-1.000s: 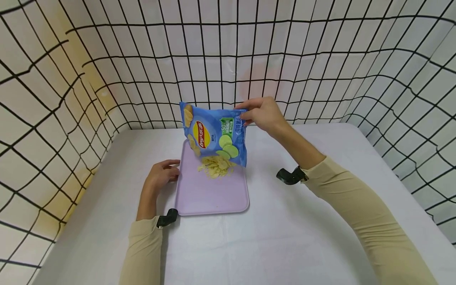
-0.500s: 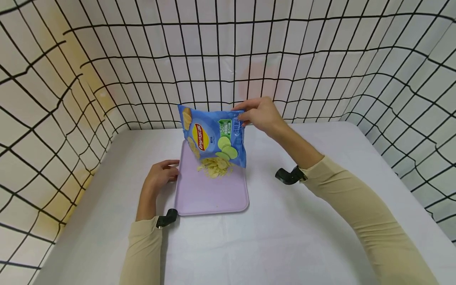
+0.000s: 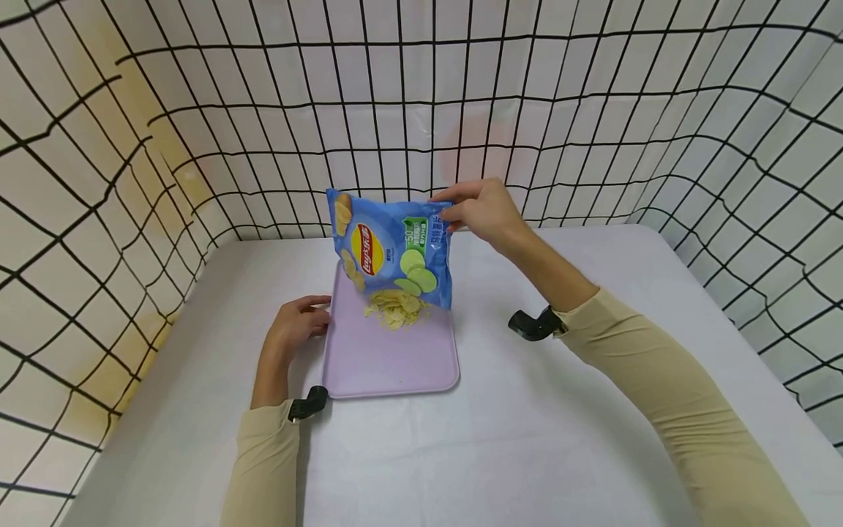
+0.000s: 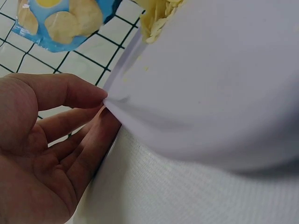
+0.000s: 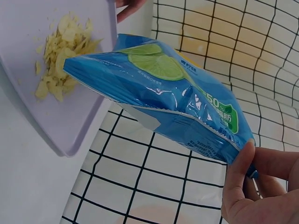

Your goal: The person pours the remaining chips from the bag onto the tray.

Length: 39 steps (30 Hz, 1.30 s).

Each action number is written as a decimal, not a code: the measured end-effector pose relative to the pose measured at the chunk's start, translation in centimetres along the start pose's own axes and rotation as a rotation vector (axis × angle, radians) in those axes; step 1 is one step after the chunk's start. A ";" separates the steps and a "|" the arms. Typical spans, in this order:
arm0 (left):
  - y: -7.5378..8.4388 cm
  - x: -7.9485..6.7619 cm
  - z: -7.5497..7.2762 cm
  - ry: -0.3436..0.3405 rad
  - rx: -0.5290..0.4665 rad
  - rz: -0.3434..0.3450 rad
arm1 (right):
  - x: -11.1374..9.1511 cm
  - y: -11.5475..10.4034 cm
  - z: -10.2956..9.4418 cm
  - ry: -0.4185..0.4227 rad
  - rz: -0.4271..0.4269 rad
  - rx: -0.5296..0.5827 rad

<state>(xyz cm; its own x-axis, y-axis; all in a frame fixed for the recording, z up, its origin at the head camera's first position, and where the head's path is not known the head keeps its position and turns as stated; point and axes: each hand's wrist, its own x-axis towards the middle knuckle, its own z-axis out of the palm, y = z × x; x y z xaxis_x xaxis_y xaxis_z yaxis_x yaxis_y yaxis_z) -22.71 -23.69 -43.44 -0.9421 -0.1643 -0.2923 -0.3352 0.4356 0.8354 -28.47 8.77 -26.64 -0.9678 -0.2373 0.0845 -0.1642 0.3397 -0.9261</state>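
Chips bag (image 3: 395,252), glossy blue with crinkled foil, is held up tilted over the 12 o'clock end of the lilac tray (image 3: 391,366), its print turned sideways. On its front a red-and-yellow Lay's logo (image 3: 367,249) sits toward 9 o'clock, printed chips run down the edge from 10 to 8 o'clock, lime slices fill the 4 to 5 o'clock part, and a green panel marked 50 lies near 1 o'clock. The right wrist view shows creased, shiny highlights and a flattened end near the chips; how wide its mouth stands, I cannot tell. The right hand's grip (image 3: 487,208) is closed, thumb and fingers pinching the bag at its 2 o'clock corner. Just under the bag's 6 o'clock edge, pale yellow chips (image 3: 395,315) lie on the tray in a loose heap of broken flakes and crumbs. The left hand's grip (image 3: 298,322) pinches the tray's rim between 9 and 10 o'clock. The tray lies on a white bench (image 3: 560,439).
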 end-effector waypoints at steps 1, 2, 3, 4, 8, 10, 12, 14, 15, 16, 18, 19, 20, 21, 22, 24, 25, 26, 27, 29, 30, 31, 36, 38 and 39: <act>0.0 0.0 0.0 0.002 -0.001 -0.001 | 0.0 0.0 0.0 0.002 -0.003 -0.001; -0.1 0.1 0.0 0.002 -0.001 -0.001 | 0.0 -0.1 -0.1 0.005 -0.008 0.002; -0.1 0.1 0.0 0.003 0.000 -0.001 | 0.0 -0.2 -0.2 0.009 -0.012 0.004; -0.1 0.1 0.0 0.003 0.000 0.000 | 0.1 -0.3 -0.2 0.012 -0.014 0.005; -0.2 0.1 0.0 0.001 -0.003 -0.001 | 0.1 -0.5 -0.5 0.012 -0.019 0.012; -0.2 0.1 0.0 -0.001 -0.009 0.002 | 0.2 -0.6 -0.5 0.011 -0.016 0.008; -0.2 0.1 -0.1 -0.001 -0.017 0.007 | 0.2 -0.7 -0.5 0.009 -0.014 0.008; -0.2 0.2 -0.1 -0.002 -0.021 0.010 | 0.1 -0.7 -0.6 0.009 -0.012 0.003; -0.2 0.1 -0.1 -0.003 -0.023 0.013 | 0.1 -0.8 -0.5 0.008 -0.013 0.005; -0.2 0.1 -0.1 -0.002 -0.024 0.014 | 0.1 -0.8 -0.5 0.007 -0.014 0.006; -0.2 0.1 -0.1 -0.001 -0.024 0.014 | 0.1 -0.8 -0.5 0.006 -0.015 0.005; -0.1 0.0 -0.1 -0.001 -0.024 0.014 | 0.1 -0.8 -0.5 0.007 -0.016 0.002; -0.2 0.0 -0.1 0.000 -0.025 0.011 | 0.1 -0.8 -0.4 0.009 -0.017 0.000; -0.1 0.0 -0.1 0.000 -0.024 0.012 | 0.1 -0.8 -0.4 0.011 -0.018 0.001; -0.1 0.0 -0.1 0.001 -0.024 0.011 | 0.1 -0.8 -0.4 0.015 -0.018 0.001; -0.1 0.0 -0.1 0.001 -0.024 0.010 | 0.1 -0.8 -0.2 0.015 -0.012 -0.001; -0.1 0.0 -0.1 0.000 -0.023 0.005 | 0.1 -0.7 -0.1 0.008 -0.007 -0.006; -0.1 0.1 -0.1 -0.001 -0.020 0.001 | 0.1 -0.7 0.0 0.000 -0.003 -0.008; -0.1 0.0 -0.1 -0.001 -0.019 -0.001 | 0.1 -0.7 0.1 -0.007 0.001 -0.010; -0.2 0.1 -0.1 -0.003 -0.020 -0.008 | 0.1 -0.7 0.2 -0.024 0.006 -0.019; -0.2 0.1 -0.1 -0.005 -0.020 -0.011 | 0.1 -0.7 0.3 -0.029 0.008 -0.030; -0.2 0.2 -0.1 -0.006 -0.019 -0.016 | 0.1 -0.7 0.3 -0.032 0.004 -0.032; -0.2 0.2 -0.1 -0.006 -0.015 -0.027 | 0.0 -0.9 0.4 -0.032 -0.014 -0.019; -0.2 0.2 -0.1 -0.005 -0.017 -0.027 | 0.0 -0.9 0.5 -0.034 -0.014 -0.009; -0.2 0.2 -0.1 -0.005 -0.018 -0.028 | 0.0 -0.9 0.5 -0.036 -0.012 -0.006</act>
<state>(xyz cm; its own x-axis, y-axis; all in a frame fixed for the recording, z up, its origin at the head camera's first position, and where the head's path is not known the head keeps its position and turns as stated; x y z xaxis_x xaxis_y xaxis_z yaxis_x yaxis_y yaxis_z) -22.78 -23.93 -43.60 -0.9325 -0.1714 -0.3180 -0.3611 0.4146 0.8353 -28.18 8.02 -25.98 -0.9582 -0.2738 0.0824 -0.1771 0.3421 -0.9228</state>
